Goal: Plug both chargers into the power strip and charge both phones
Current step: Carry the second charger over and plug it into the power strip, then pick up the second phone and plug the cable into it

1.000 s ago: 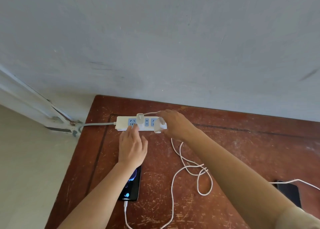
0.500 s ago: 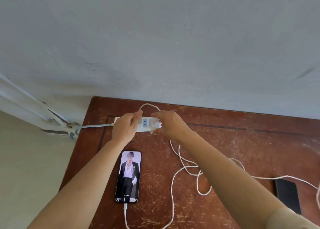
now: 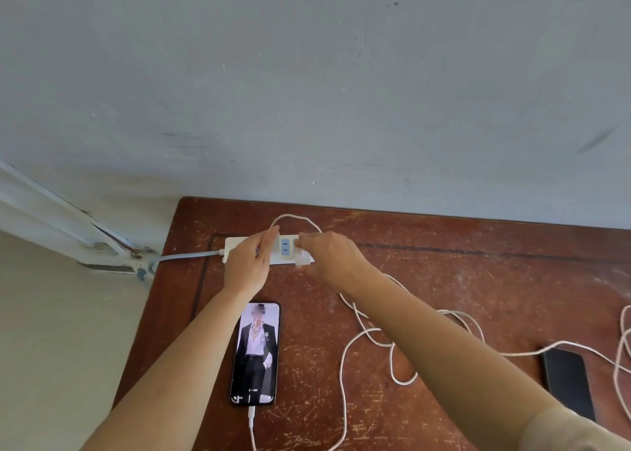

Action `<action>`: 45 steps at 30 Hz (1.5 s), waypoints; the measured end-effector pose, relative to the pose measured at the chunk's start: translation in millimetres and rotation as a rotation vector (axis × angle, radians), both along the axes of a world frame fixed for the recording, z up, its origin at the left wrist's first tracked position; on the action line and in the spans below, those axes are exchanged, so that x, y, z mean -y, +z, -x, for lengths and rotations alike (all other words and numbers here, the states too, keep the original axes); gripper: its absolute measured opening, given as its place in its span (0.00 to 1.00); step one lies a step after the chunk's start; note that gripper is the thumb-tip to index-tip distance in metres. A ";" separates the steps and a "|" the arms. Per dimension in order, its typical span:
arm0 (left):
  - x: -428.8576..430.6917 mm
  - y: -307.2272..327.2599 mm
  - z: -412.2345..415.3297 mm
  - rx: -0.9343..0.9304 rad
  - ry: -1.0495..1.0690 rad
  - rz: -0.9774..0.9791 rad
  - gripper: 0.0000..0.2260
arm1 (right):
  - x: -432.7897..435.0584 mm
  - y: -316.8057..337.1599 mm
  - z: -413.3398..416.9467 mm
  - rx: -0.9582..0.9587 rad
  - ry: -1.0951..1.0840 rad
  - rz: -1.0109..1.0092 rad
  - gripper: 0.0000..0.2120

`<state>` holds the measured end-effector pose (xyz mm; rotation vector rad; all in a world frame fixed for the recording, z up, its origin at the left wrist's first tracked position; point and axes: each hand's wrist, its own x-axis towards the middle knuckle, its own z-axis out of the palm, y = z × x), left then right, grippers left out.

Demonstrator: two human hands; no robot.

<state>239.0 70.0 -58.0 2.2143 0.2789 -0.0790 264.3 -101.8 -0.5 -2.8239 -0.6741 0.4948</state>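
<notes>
The white power strip (image 3: 266, 250) sits at the far left of the scratched brown table (image 3: 444, 280), close to the wall, its grey cord (image 3: 184, 255) running off the left edge. The left hand (image 3: 246, 264) lies over the strip's middle, fingers closed around something there; I can't tell exactly what, it's hidden. The right hand (image 3: 333, 257) pinches a white charger (image 3: 303, 258) at the strip's right end. One blue outlet (image 3: 285, 247) shows between the hands. A white cable (image 3: 345, 355) loops across the table near the right arm. The lit phone (image 3: 256, 353) lies nearer, below the left hand, cable plugged into its near end. A dark phone (image 3: 566, 382) lies at the right, screen off.
</notes>
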 end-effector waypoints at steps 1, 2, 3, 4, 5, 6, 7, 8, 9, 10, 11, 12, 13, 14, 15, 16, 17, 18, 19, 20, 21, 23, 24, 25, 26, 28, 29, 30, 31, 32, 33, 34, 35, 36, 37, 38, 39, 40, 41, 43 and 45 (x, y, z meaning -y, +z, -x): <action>-0.4 -0.5 -0.4 -0.002 0.001 0.000 0.24 | -1.2 -1.3 3.3 0.024 0.023 0.019 0.22; -1.1 -1.2 -0.8 -0.007 -0.003 -0.003 0.23 | -1.4 -2.5 4.1 0.033 0.026 0.031 0.22; -1.4 -1.6 -1.4 -0.007 -0.013 -0.005 0.23 | -0.8 -1.9 2.1 0.023 0.014 0.039 0.22; -1.6 -2.6 -1.9 -0.003 -0.025 -0.004 0.25 | 0.3 -0.1 -2.2 -0.004 -0.003 0.044 0.23; -1.7 -3.1 -2.1 0.001 -0.036 0.000 0.28 | 1.3 1.8 -7.3 -0.037 -0.020 0.043 0.24; -2.1 -3.0 -2.7 0.001 -0.041 0.007 0.29 | 2.3 3.5 -11.9 -0.065 -0.031 0.035 0.25; -2.3 -2.6 -3.1 -0.003 -0.038 0.014 0.29 | 2.6 4.1 -14.3 -0.079 -0.038 0.025 0.25; -2.7 -2.9 -3.2 -0.011 -0.032 0.018 0.29 | 2.4 3.8 -13.3 -0.075 -0.041 0.021 0.25; -2.9 -2.9 -3.1 -0.017 -0.031 0.017 0.28 | 1.9 2.1 -9.6 -0.053 -0.041 0.027 0.24; -3.2 -3.3 -2.4 -0.021 -0.036 0.013 0.27 | 1.6 -0.9 -3.5 -0.022 -0.041 0.037 0.24; -3.3 -3.8 -1.0 -0.022 -0.048 0.008 0.26 | 1.8 -4.1 2.5 0.009 -0.046 0.040 0.23; -3.2 -4.1 0.1 -0.024 -0.057 0.006 0.26 | 2.9 -6.1 6.8 0.027 -0.055 0.031 0.24; -3.3 -4.3 0.3 -0.031 -0.058 0.007 0.25 | 4.0 -6.3 8.3 0.034 -0.065 0.023 0.24; -3.5 -3.8 -0.3 -0.041 -0.056 0.006 0.24 | 4.0 -4.6 7.0 0.036 -0.070 0.032 0.24; -3.9 -2.7 -1.5 -0.056 -0.056 0.002 0.23 | 3.2 -1.9 3.5 0.035 -0.070 0.053 0.24; -4.7 -0.9 -3.0 -0.076 -0.064 -0.001 0.23 | 2.2 0.9 0.4 0.033 -0.068 0.075 0.23; -5.3 2.3 -4.3 -0.097 -0.085 -0.002 0.24 | 1.0 3.0 -2.2 0.031 -0.051 0.097 0.23; -6.4 5.4 -4.3 -0.118 -0.118 -0.009 0.25 | 0.3 5.7 -3.6 0.026 -0.023 0.111 0.23; -7.3 7.6 -2.8 -0.133 -0.157 -0.029 0.26 | 0.8 8.1 -3.0 0.021 -0.006 0.105 0.23; -7.3 9.1 0.0 -0.136 -0.189 -0.062 0.26 | 3.3 8.3 -0.5 0.024 -0.010 0.080 0.25; -6.5 9.9 5.1 -0.125 -0.207 -0.107 0.26 | 8.1 7.1 4.3 0.042 -0.043 0.044 0.27; -1.4 11.6 25.2 -0.054 -0.191 -0.216 0.26 | 22.9 4.0 21.8 0.094 -0.194 -0.065 0.33; 3.0 12.4 38.7 -0.007 -0.180 -0.271 0.27 | 32.4 1.9 34.2 0.110 -0.286 -0.117 0.34; 8.6 12.1 53.6 0.033 -0.182 -0.324 0.28 | 43.0 -1.4 49.4 0.118 -0.372 -0.150 0.34; 16.1 11.2 70.2 0.059 -0.191 -0.366 0.28 | 54.5 -5.1 67.6 0.128 -0.450 -0.163 0.34; 33.4 5.9 102.7 0.063 -0.220 -0.413 0.29 | 78.8 -15.7 108.6 0.149 -0.569 -0.149 0.32; 43.0 2.1 117.1 0.046 -0.249 -0.429 0.29 | 91.3 -21.4 129.8 0.151 -0.609 -0.123 0.31; 53.0 -1.2 130.1 0.021 -0.291 -0.446 0.30 | 104.0 -27.5 150.5 0.147 -0.639 -0.086 0.31; 62.9 -4.7 141.3 -0.007 -0.345 -0.466 0.32 | 116.8 -32.2 170.4 0.139 -0.670 -0.045 0.31; 72.9 -8.0 150.8 -0.027 -0.407 -0.491 0.34 | 129.6 -35.6 189.3 0.127 -0.709 -0.011 0.32; 83.3 -9.7 158.2 -0.044 -0.474 -0.514 0.35 | 142.4 -37.0 207.4 0.117 -0.755 0.011 0.32; 94.2 -9.5 163.4 -0.054 -0.537 -0.530 0.35 | 155.1 -36.3 223.7 0.113 -0.807 0.021 0.32; 106.0 -7.8 166.1 -0.057 -0.593 -0.539 0.34 | 167.5 -34.1 238.5 0.113 -0.862 0.023 0.32; 118.5 -5.7 167.4 -0.050 -0.645 -0.545 0.32 | 179.4 -31.6 252.6 0.111 -0.918 0.020 0.32; 131.3 -3.3 167.1 -0.035 -0.693 -0.547 0.30 | 190.0 -28.1 266.1 0.112 -0.972 0.017 0.32; 144.9 -0.4 165.5 -0.012 -0.735 -0.544 0.29 | 200.4 -24.5 278.7 0.121 -1.022 0.018 0.31; 159.8 2.6 163.2 0.009 -0.774 -0.537 0.28 | 210.6 -20.6 290.6 0.138 -1.069 0.021 0.31; 175.4 6.1 161.0 0.024 -0.814 -0.534 0.28 | 220.5 -17.9 302.2 0.147 -1.117 0.023 0.31; 191.9 9.1 160.1 0.036 -0.856 -0.541 0.28 | 230.8 -16.1 314.1 0.143 -1.168 0.023 0.30; 225.3 13.1 162.5 0.062 -0.937 -0.559 0.28 | 251.8 -16.7 336.8 0.124 -1.262 0.016 0.31; 255.4 15.2 170.0 0.063 -0.993 -0.549 0.28 | 271.3 -21.9 355.2 0.092 -1.319 0.017 0.32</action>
